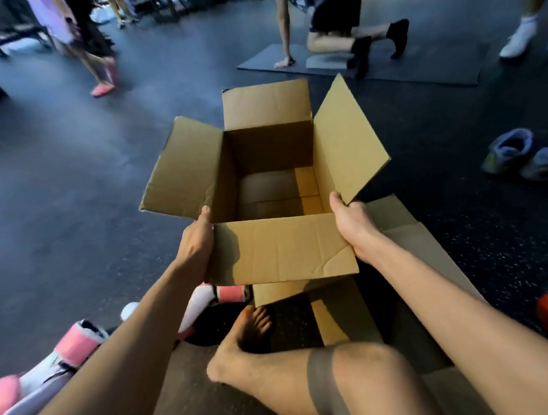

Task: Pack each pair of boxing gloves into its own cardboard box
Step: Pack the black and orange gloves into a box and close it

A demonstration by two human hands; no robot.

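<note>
While open brown cardboard box (pixel 271 188) is held off dark floor (pixel 59 187), left hand (pixel 196 240) and right hand (pixel 351 222) clasp near corners, grip closed. Pink-white boxing gloves (pixel 61 355) lie lower left. Box best set level, flaps kept spread.

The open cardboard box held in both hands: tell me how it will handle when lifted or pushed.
The cardboard box looks empty, so probably light. Its creased flaps splay loosely and would likely flop. Held at its near corners by the left hand and right hand, it may flex.
</note>
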